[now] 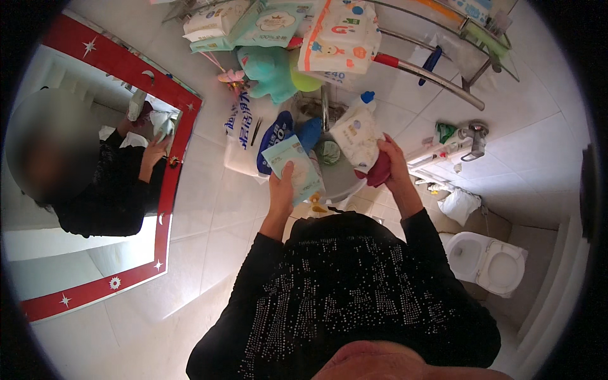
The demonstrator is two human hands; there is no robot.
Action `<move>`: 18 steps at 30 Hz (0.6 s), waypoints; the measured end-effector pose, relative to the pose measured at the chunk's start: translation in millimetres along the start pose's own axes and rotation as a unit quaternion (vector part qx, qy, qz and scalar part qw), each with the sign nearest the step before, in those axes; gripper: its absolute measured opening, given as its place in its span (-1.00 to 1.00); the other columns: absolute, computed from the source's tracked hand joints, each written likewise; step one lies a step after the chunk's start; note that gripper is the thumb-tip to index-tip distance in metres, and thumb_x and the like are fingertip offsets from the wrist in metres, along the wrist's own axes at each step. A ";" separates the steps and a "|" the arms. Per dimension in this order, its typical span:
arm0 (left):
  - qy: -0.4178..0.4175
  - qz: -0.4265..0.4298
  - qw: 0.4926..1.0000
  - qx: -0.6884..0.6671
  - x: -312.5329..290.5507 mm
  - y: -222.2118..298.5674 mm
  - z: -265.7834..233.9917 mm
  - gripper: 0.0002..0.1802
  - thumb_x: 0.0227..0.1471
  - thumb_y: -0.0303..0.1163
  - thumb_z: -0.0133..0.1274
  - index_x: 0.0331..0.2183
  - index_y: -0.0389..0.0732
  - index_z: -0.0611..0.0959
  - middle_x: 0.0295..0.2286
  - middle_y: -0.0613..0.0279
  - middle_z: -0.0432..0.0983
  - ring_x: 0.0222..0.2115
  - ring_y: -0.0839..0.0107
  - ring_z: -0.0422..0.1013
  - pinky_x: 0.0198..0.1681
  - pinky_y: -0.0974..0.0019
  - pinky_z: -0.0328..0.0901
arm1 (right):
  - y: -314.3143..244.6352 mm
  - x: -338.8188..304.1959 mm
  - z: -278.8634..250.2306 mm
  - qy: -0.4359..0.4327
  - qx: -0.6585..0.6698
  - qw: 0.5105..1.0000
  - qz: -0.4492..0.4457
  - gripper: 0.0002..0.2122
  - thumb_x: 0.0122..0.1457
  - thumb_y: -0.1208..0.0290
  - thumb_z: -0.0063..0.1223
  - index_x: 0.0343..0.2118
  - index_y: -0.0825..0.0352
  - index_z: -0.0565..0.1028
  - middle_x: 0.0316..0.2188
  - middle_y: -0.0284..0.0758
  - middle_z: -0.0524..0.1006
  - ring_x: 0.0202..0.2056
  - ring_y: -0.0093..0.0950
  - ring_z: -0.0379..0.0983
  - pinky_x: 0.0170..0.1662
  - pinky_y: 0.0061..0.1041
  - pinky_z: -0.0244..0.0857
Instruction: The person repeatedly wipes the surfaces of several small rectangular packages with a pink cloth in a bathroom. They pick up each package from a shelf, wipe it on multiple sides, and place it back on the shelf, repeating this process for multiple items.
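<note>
My left hand (pixel 280 189) is closed on a flat pale-green soft packet (pixel 296 166), its thumb lying across the front. My right hand (pixel 394 163) grips a dark red cloth (pixel 376 172) and a white soft packet with small printed patterns (pixel 356 136). Both packets are held up over the washbasin (pixel 345 183), a little apart from each other. Between them, a round pale-green item (pixel 329 152) shows in the basin. The fingers behind each packet are mostly hidden.
Soft packs (pixel 339 38), a teal plush toy (pixel 269 73) and metal rails (pixel 437 82) are above the basin. A large white bag (pixel 244 142) with blue print stands left of it. A red-framed mirror (pixel 183 126) hangs at left; a toilet (pixel 468 253) is at right.
</note>
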State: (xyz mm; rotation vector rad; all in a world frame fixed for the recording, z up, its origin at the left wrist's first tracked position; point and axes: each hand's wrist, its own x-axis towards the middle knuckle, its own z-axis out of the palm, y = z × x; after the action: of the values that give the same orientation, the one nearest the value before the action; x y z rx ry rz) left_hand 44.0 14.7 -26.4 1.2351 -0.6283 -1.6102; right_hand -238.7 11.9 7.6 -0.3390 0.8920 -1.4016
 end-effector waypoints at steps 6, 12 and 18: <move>0.024 0.093 0.902 0.421 52.4 -82.7 -48.7 -0.65 0.07 -0.29 0.16 -0.20 -0.39 0.62 -0.32 -0.04 0.62 -0.36 0.19 0.57 -0.28 0.20 0.41 | 15.4 -4.2 -31.8 0.030 -0.091 0.995 0.010 -0.52 0.11 0.36 0.18 0.07 0.42 0.34 -0.16 -0.20 0.52 -0.20 -0.39 0.53 -0.29 -0.32 0.53; 0.064 0.226 0.847 0.477 66.3 -88.7 -56.7 -0.62 0.02 -0.33 0.22 -0.17 -0.36 0.54 -0.27 -0.13 0.59 -0.28 0.02 0.56 -0.22 0.10 0.41 | 26.7 -15.2 -11.9 0.000 -0.126 0.991 0.045 -0.57 0.13 0.37 0.18 0.04 0.43 0.39 -0.17 -0.25 0.53 -0.21 -0.49 0.50 -0.15 -0.49 0.43; 0.109 0.188 0.876 0.431 31.6 -17.0 -10.5 -0.35 0.02 -0.35 0.21 0.07 -0.35 0.32 -0.12 -0.22 0.50 -0.12 -0.04 0.49 -0.05 0.10 0.37 | 13.9 -20.0 -5.3 0.009 -0.121 0.992 0.033 -0.59 0.15 0.40 0.16 0.04 0.44 0.39 -0.16 -0.24 0.53 -0.21 -0.50 0.50 -0.16 -0.52 0.43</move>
State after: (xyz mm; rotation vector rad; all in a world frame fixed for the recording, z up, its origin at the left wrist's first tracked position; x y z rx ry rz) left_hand 46.9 -5.6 -57.6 1.7481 -1.4266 -0.8291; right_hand -231.1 34.8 1.4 -0.4754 1.0817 -1.2393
